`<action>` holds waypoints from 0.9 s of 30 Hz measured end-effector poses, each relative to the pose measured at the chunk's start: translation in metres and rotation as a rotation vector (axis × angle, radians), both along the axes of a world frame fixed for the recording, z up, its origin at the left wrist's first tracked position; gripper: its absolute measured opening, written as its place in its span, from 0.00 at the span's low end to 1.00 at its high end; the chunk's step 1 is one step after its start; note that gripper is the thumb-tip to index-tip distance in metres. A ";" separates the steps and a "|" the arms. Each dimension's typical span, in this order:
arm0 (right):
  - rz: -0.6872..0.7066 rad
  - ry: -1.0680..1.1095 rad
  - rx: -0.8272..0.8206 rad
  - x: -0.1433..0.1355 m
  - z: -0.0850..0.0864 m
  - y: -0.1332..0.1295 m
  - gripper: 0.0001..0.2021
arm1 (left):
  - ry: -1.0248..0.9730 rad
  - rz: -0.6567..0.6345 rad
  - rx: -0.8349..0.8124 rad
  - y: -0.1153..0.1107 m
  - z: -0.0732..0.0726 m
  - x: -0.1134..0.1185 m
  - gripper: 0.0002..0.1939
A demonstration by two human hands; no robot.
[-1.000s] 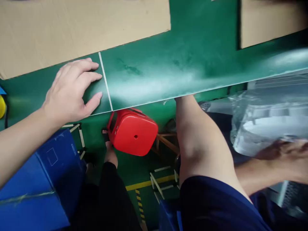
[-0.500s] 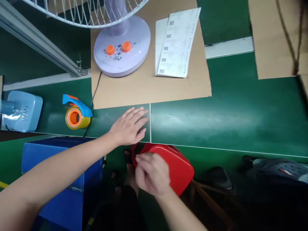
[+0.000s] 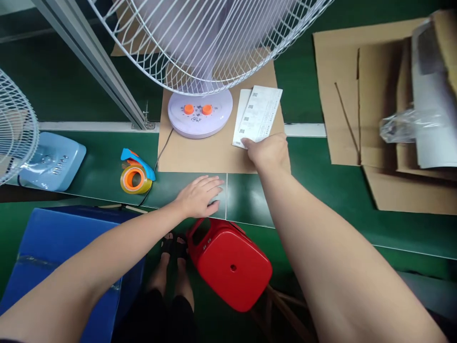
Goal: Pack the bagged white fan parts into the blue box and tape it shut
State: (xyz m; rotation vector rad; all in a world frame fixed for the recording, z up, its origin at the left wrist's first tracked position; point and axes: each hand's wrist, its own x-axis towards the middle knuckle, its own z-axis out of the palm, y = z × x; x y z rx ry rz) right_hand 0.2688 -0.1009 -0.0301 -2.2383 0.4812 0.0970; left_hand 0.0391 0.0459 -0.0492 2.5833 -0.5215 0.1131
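My left hand point(image 3: 200, 196) lies flat, fingers spread, on the green table near its front edge and holds nothing. Farther up, my right hand point(image 3: 268, 151) is at the lower edge of a folded printed paper point(image 3: 260, 113), its thumb on the paper and its other fingers mostly hidden. The paper lies on a flat cardboard sheet point(image 3: 200, 159). Left of it on the sheet stands a pale purple fan base point(image 3: 200, 125) with two orange knobs, under a white wire fan cage point(image 3: 214, 62).
A tape dispenser point(image 3: 136, 178) sits left of the cardboard, near a blue fan base point(image 3: 57, 159). Opened cardboard boxes point(image 3: 342, 105) with plastic wrap are at the right. Below the table edge are a red stool point(image 3: 233, 267) and a blue box point(image 3: 67, 233).
My right hand has moved up from over the red stool to the paper. My left hand stays on the table. The view has shifted, showing more of the fan cage and right-hand boxes.
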 end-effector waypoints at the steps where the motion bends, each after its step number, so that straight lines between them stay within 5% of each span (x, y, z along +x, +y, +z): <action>1: -0.030 0.020 0.058 -0.005 0.003 0.001 0.33 | 0.002 0.004 -0.011 0.000 -0.001 0.000 0.17; 6: -0.075 0.074 0.335 -0.058 0.017 -0.009 0.20 | -0.008 0.044 -0.127 0.002 -0.009 0.002 0.15; 12: -0.008 0.131 0.703 -0.160 0.021 -0.039 0.23 | -0.145 0.421 -0.455 0.005 -0.018 0.006 0.17; 17: 0.040 0.264 0.900 -0.226 0.023 -0.049 0.29 | -0.104 0.327 -0.596 0.011 -0.009 0.001 0.17; 22: -0.027 0.256 1.085 -0.244 0.034 -0.061 0.26 | -0.078 0.214 -0.676 0.020 -0.011 -0.003 0.18; 27: 0.103 0.191 1.089 -0.231 0.050 -0.071 0.24 | -0.001 0.257 -0.585 0.018 -0.018 0.004 0.25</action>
